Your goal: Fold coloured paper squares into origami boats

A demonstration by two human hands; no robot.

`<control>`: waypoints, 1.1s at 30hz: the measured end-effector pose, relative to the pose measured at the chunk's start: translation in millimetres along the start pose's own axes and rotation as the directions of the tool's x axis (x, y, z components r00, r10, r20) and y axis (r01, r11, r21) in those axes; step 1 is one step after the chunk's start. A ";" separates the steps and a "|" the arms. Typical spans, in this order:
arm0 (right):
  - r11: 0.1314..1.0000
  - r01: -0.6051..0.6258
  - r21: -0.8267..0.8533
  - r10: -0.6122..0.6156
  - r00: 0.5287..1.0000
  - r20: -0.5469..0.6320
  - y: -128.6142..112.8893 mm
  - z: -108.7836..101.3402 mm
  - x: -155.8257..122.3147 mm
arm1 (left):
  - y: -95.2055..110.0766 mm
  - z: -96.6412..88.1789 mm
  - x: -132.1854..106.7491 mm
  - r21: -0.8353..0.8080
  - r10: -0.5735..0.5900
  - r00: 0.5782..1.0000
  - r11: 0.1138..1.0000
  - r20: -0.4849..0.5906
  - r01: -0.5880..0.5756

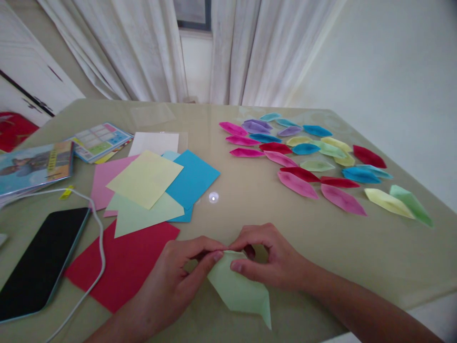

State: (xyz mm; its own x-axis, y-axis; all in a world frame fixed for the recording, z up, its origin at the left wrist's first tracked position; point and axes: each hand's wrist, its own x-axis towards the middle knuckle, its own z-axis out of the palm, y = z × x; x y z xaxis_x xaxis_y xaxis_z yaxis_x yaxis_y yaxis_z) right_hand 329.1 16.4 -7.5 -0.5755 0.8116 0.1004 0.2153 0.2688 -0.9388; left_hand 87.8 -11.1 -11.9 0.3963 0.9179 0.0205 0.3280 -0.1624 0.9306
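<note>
A light green sheet of paper [243, 288], partly folded, is held between both hands near the table's front edge. My left hand [178, 271] pinches its upper left edge between thumb and forefinger. My right hand [269, 257] grips the same top edge from the other side, its thumb lying on the paper's face. One lower corner of the sheet hangs down at the right as a folded flap. Left of my left hand lies a red sheet [124, 262], flat on the table. Above it is a loose pile with a pale green sheet [143, 216], a pale yellow sheet [145, 178] and a blue sheet [193, 181].
Several folded paper pieces [298, 184] in many colours spread over the table's right side. At the left are a smartphone [43, 262], a white cable [102, 238] and a picture booklet [35, 166]. Behind it lies a printed card [102, 141]. Curtains [143, 52] hang beyond the table [207, 128].
</note>
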 end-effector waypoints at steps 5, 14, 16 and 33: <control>1.000 0.016 0.001 -0.016 1.000 -0.001 -2.1 2.3 -0.3 | -0.5 4.2 -6.0 0.073 0.076 0.997 0.994 0.003 -0.076; 0.967 -0.184 0.177 0.190 0.982 -0.015 -2.4 -5.7 1.3 | 2.6 -6.8 -0.4 -0.060 -0.175 0.984 0.983 0.022 0.176; 0.950 -0.228 0.213 0.234 0.972 -0.004 -1.4 -6.1 2.0 | 2.4 -7.8 0.3 -0.098 -0.192 0.981 0.976 0.017 0.193; 0.823 -0.313 0.473 0.369 0.929 -0.027 9.7 -4.8 8.6 | -4.7 -0.5 7.4 -0.526 -0.306 0.951 0.802 0.046 0.283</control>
State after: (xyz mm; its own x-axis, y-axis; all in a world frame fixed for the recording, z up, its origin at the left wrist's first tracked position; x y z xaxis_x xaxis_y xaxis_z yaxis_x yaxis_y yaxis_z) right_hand 330.0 28.5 -14.2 -0.4336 0.8674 -0.2441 -0.0159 -0.2782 -0.9604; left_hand 88.7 -3.4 -15.9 0.3154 0.9060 -0.2822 -0.0761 0.3206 0.9442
